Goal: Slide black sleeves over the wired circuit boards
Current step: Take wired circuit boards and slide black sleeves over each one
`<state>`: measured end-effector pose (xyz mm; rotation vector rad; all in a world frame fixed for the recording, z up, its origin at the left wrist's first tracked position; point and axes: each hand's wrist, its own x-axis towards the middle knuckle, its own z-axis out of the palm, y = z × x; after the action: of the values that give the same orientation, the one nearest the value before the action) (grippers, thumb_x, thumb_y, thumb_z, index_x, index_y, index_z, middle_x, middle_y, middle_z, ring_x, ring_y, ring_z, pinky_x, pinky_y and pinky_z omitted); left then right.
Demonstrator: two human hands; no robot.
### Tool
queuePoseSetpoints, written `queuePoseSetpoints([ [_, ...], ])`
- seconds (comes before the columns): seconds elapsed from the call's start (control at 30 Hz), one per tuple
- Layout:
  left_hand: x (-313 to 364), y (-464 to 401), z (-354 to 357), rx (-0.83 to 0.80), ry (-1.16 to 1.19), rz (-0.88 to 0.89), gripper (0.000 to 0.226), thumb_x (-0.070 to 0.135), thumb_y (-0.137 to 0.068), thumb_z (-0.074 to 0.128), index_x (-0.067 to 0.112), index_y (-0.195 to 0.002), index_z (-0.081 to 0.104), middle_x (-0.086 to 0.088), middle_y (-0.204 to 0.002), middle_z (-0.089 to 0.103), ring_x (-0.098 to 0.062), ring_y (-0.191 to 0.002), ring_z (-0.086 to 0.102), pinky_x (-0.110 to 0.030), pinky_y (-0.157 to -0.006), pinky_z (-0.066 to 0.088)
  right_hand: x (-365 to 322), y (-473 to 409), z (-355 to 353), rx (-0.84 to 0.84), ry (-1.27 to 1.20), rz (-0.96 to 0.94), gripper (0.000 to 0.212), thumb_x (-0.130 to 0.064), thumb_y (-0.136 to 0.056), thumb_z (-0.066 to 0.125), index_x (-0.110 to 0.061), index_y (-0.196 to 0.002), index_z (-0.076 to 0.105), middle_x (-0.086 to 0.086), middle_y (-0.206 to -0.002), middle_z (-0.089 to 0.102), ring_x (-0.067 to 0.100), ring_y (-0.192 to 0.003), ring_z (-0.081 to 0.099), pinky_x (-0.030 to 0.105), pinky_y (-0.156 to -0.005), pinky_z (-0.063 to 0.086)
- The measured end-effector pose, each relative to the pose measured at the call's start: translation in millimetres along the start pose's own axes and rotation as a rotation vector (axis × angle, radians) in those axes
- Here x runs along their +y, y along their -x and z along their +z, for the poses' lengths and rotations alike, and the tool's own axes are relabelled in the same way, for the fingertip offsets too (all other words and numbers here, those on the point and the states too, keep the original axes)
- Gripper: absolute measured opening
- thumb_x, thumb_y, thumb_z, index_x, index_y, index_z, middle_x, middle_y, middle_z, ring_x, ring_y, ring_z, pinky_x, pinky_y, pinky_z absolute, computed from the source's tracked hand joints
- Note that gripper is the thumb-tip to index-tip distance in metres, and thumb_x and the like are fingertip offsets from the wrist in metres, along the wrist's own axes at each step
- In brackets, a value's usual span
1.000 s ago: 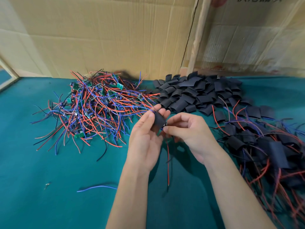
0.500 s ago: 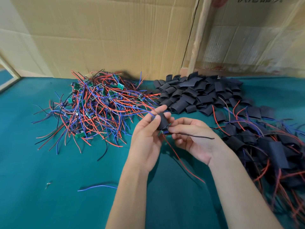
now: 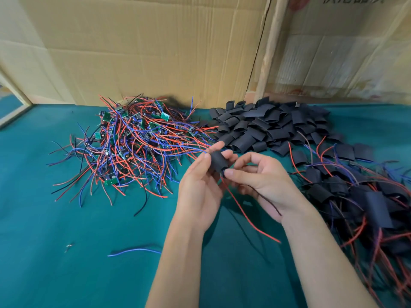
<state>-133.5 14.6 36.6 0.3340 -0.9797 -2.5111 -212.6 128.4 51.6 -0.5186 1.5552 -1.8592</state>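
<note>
Between your two hands, your left hand (image 3: 200, 185) pinches a black sleeve (image 3: 218, 161) in its fingers (image 3: 201, 162), while your right hand (image 3: 260, 181) nips the wires at its lower mouth, so the board seems already inside. Beyond your left fingers a big tangle of bare wired circuit boards (image 3: 133, 143) waits. Past your right fingers lie loose sleeves (image 3: 266, 125), and beside that wrist the sleeved pile (image 3: 355, 196), so I judge you partway through.
</note>
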Motion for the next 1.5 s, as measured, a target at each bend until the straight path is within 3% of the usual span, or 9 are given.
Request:
queuePoseSetpoints([
  [0.13, -2.5, 1.4, -0.5, -0.073, -0.091, -0.012, 0.041, 0.029, -0.096, 0.053, 0.009, -0.131, 0.062, -0.008, -0.109, 0.072, -0.021, -0.091, 0.07, -0.038, -0.076, 0.059, -6.0, 1.7, -11.9, -0.076, -0.126, -0.009, 0.032, -0.018, -0.058, 0.089, -0.018, -0.08, 0.066, 0.009, -0.093, 0.076, 0.018, -0.057, 0.063, 0.023, -0.05, 0.045],
  [0.33, -7.0, 0.8, -2.6, -0.08, -0.167, -0.055, 0.039, 0.035, -0.091, 0.061, 0.01, -0.12, 0.069, -0.007, -0.114, 0.073, -0.025, -0.097, 0.061, -0.051, -0.101, 0.044, -4.4, 1.2, -12.2, 0.014, -0.021, -0.134, 0.028, -0.029, -0.058, 0.091, -0.022, -0.072, 0.068, 0.014, -0.071, 0.07, 0.02, -0.052, 0.06, 0.024, -0.049, 0.045],
  [0.5, -9.3, -2.2, -1.6, 0.041, -0.08, -0.085, 0.036, 0.034, -0.086, 0.066, 0.007, -0.109, 0.074, -0.004, -0.083, 0.062, -0.011, -0.069, 0.059, -0.021, -0.068, 0.052, -0.1, -4.0, -6.8, 0.158, 0.089, -0.272, 0.029, -0.024, -0.071, 0.087, -0.011, -0.077, 0.061, 0.006, -0.057, 0.065, 0.012, -0.045, 0.053, 0.018, -0.044, 0.04],
  [0.7, -10.3, -0.9, 0.9, 0.096, -0.167, -0.094, 0.019, 0.034, -0.089, 0.065, 0.016, -0.086, 0.069, -0.006, -0.081, 0.053, -0.014, -0.071, 0.056, -0.025, -0.068, 0.052, 2.5, -5.4, -9.5, 0.088, 0.177, -0.337, 0.017, -0.006, -0.077, 0.085, -0.009, -0.091, 0.075, -0.004, -0.066, 0.07, 0.007, -0.054, 0.058, 0.014, -0.054, 0.043],
  [0.8, -11.9, -0.1, -0.2, 0.073, -0.258, -0.125, 0.021, 0.033, -0.098, 0.06, 0.015, -0.087, 0.059, -0.003, -0.077, 0.056, -0.01, -0.064, 0.062, -0.02, -0.059, 0.052, 3.0, -6.7, -15.4, 0.137, 0.319, -0.364, 0.018, -0.007, -0.077, 0.086, -0.014, -0.092, 0.081, 0.004, -0.082, 0.072, 0.014, -0.07, 0.061, 0.031, -0.071, 0.053],
  [1.1, -11.9, 6.7, 5.1, -0.115, -0.593, -0.048, 0.027, 0.031, -0.106, 0.048, 0.016, -0.115, 0.068, -0.004, -0.095, 0.072, -0.014, -0.075, 0.067, -0.025, -0.064, 0.044, -17.0, 5.3, -30.0, -0.106, 0.389, -0.218, 0.03, 0.004, -0.077, 0.083, -0.016, -0.099, 0.079, 0.003, -0.102, 0.078, 0.024, -0.081, 0.065, 0.031, -0.078, 0.06],
  [1.23, -14.4, 6.9, 11.1, -0.141, -0.709, 0.005, 0.029, 0.034, -0.108, 0.043, 0.026, -0.127, 0.062, -0.007, -0.084, 0.075, -0.019, -0.075, 0.07, -0.024, -0.06, 0.044, -38.6, 19.0, -40.5, 0.025, 0.479, -0.231, 0.03, 0.001, -0.068, 0.087, -0.019, -0.089, 0.078, -0.003, -0.092, 0.076, 0.016, -0.076, 0.069, 0.029, -0.078, 0.056],
  [1.4, -20.6, 2.0, 8.2, 0.045, -0.796, 0.076, 0.016, 0.019, -0.103, 0.051, 0.022, -0.105, 0.067, -0.002, -0.076, 0.074, -0.014, -0.065, 0.067, -0.021, -0.051, 0.047, -75.1, 61.7, -83.1, 0.265, 0.773, -0.176, 0.04, -0.018, -0.052, 0.091, -0.03, -0.087, 0.077, -0.009, -0.081, 0.076, 0.015, -0.068, 0.074, 0.014, -0.066, 0.053],
  [1.5, -23.4, -0.8, 4.0, 0.167, -0.852, 0.128, 0.018, 0.009, -0.096, 0.054, 0.019, -0.098, 0.069, -0.001, -0.075, 0.071, -0.015, -0.066, 0.066, -0.025, -0.05, 0.051, -93.0, 85.0, -98.4, 0.299, 1.069, 0.042, 0.047, -0.018, -0.049, 0.095, -0.046, -0.08, 0.073, -0.02, -0.08, 0.074, 0.022, -0.081, 0.073, 0.032, -0.075, 0.055],
])
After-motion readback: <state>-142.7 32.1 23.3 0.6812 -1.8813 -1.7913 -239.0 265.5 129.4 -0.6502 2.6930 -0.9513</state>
